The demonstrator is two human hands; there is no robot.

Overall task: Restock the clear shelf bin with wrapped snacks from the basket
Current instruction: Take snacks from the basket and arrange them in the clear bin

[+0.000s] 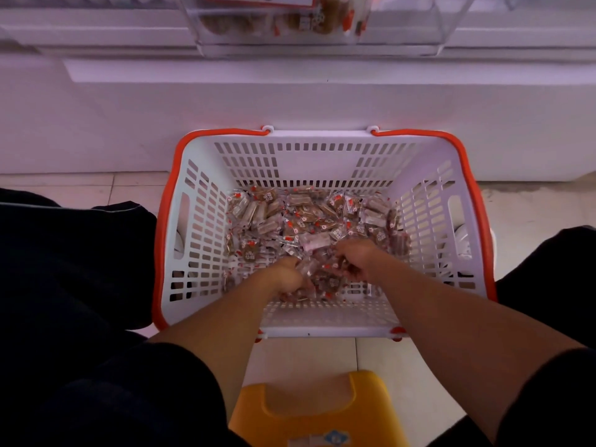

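Pale tiled floor (322,353), white shelf unit (290,101) along the back, lit w/ a pinkish cast. Clear shelf bin (451,24) at top centre, jutting fwd from the shelf; a few wrapped snacks inside, red-edged label on its front, text cut off.

White slotted basket (316,162) w/ orange rim and handles folded down, standing on the floor right against the shelf base. Bottom covered w/ a loose layer of wrapped snacks (306,214): small clear packets, brown contents, red and white print. Heap spread across the floor of the basket, thicker toward the near side.

Both bare forearms reaching down into the basket from the near edge. Left hand (285,275) low in the pile at near centre, fingers curled round a bunch of packets. Right hand (353,254) just beside it, a bit farther in, fingers bent down over the snacks and prob. gathering some too, though the grip itself is blurred and partly buried. Hands close together, not touching as far as visible.

Dark trousers (80,285) on both sides of the basket, knees spread, dark sleeves at the bottom corners. Yellow plastic stool (322,411) at bottom centre, between the legs, near edge of the basket just beyond it.
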